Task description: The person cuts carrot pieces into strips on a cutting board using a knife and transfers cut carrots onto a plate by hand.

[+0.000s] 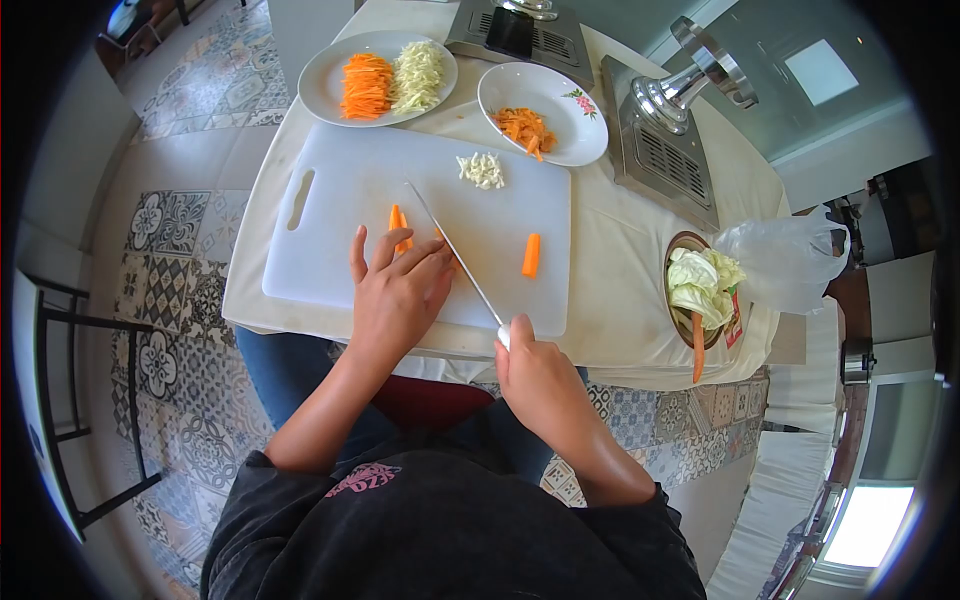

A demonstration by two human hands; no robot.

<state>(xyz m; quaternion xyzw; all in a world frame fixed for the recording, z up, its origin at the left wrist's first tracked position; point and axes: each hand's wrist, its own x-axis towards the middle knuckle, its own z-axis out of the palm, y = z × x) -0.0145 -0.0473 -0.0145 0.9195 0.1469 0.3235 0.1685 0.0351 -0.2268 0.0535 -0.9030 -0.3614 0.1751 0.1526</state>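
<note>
My left hand (390, 297) rests on the white cutting board (325, 245), its fingers bent over a carrot piece (397, 222) and holding it down. Orange shows on both sides of the fingertips, though the hand hides part of it. My right hand (541, 378) is closed around the white handle of a kitchen knife (458, 258). The blade slants up and left across the board, close beside my left fingertips. Another carrot chunk (531, 256) lies apart, right of the knife. Farther up sits a small pile of chopped pale pieces (482, 170), perhaps garlic.
Beyond the board, a plate (312, 82) carries shredded carrot and shredded pale green vegetable. An oval dish (582, 135) holds carrot peelings. Two gas stoves (660, 150) stand behind. At right are a bowl (672, 262) with cabbage and a carrot, and a plastic bag (785, 255).
</note>
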